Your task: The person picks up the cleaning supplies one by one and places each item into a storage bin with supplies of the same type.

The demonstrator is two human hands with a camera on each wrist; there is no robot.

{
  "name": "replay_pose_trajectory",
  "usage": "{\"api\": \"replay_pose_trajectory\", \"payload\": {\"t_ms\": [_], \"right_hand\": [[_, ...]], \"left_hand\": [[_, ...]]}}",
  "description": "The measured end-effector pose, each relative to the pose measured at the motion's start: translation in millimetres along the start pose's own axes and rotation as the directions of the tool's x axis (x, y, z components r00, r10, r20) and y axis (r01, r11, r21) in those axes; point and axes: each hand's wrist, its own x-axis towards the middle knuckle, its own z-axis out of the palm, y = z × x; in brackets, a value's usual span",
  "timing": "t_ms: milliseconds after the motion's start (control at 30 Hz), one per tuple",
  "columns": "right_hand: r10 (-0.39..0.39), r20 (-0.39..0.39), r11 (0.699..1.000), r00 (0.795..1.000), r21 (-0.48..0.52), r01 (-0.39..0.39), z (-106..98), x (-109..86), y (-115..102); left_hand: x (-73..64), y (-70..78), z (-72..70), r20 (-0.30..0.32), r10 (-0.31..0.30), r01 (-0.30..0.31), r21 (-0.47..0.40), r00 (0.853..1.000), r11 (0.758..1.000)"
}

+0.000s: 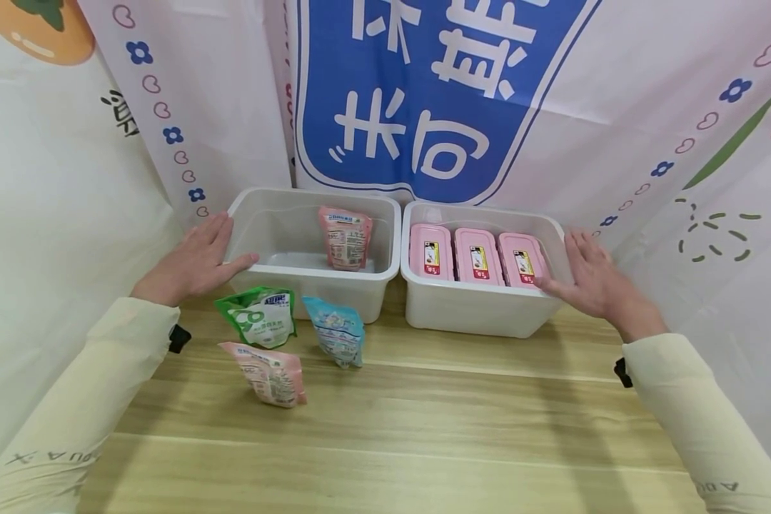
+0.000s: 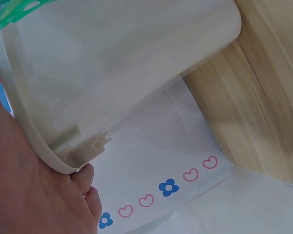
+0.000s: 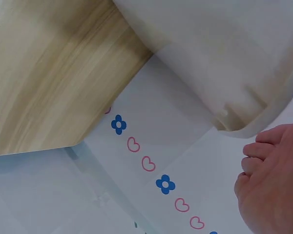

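Observation:
My left hand (image 1: 195,260) lies along the left rim of a white plastic bin (image 1: 308,285), fingers extended and thumb over the front corner. In the left wrist view the palm presses against the rim. Inside that bin a pink pouch (image 1: 347,239) stands upright. At the right end of a second white bin (image 1: 469,314), my right hand (image 1: 591,278) rests with straight fingers along the outside and thumb over its front corner. Three pink lidded boxes (image 1: 478,257) stand in a row in it. Neither hand grips a thing.
In front of the left bin stand a green and white pouch (image 1: 263,321), a blue pouch (image 1: 339,332) and another pink pouch (image 1: 270,375). The bins sit side by side at the back of the wooden table (image 1: 385,442). Printed cloth (image 1: 231,93) hangs close behind and at both sides.

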Motion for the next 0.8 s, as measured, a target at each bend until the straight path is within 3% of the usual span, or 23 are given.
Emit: {"api": "replay_pose_trajectory", "payload": {"t_ms": [800], "right_hand": [[0.020,0.075,1.000,0.997,0.009,-0.021,18,-3.0,6]], "left_hand": [[-1.0,-1.6,-0.8,0.006,0.009,-0.009,-0.005,1.000,1.000]]}}
